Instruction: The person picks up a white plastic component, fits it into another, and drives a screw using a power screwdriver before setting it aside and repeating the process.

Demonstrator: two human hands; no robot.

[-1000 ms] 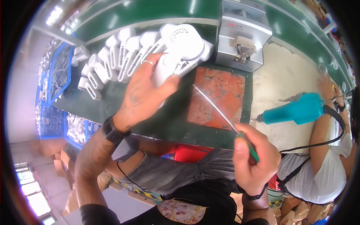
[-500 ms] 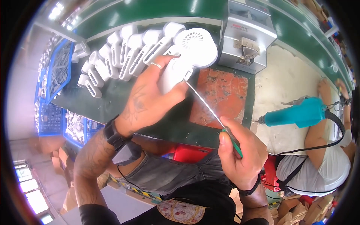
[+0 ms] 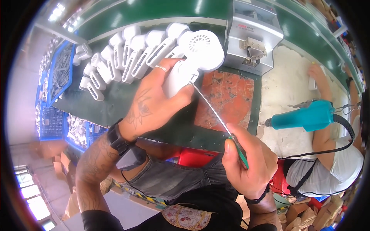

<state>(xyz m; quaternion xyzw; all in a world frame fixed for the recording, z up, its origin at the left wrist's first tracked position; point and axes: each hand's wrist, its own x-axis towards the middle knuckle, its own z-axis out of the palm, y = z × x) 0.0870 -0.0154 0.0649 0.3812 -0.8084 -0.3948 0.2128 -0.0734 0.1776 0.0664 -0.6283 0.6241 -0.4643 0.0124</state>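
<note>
My left hand (image 3: 158,98) is closed round the handle of a white plastic handheld fan (image 3: 208,54), whose round head with a ring of vent slots points away from me. In my right hand (image 3: 250,165) is a screwdriver (image 3: 212,109) with a thin metal shaft and a green handle. Its tip touches a slot on the side of the fan's handle, close to my left thumb. Several similar white fan bodies (image 3: 142,61) lean in a row on the dark green bench, just beyond my left hand.
A grey metal machine (image 3: 250,38) stands at the back right. A worn red-brown mat (image 3: 225,102) lies on the bench. A teal power screwdriver (image 3: 302,115) hangs at the right with its cable. Blue bins (image 3: 61,77) of parts are at the left. A co-worker's arm (image 3: 322,84) reaches in on the right.
The screwdriver's tip stays at the slot while my right hand shifts very slightly. At the right, the co-worker's arm has moved farther over the bench, by a white part.
</note>
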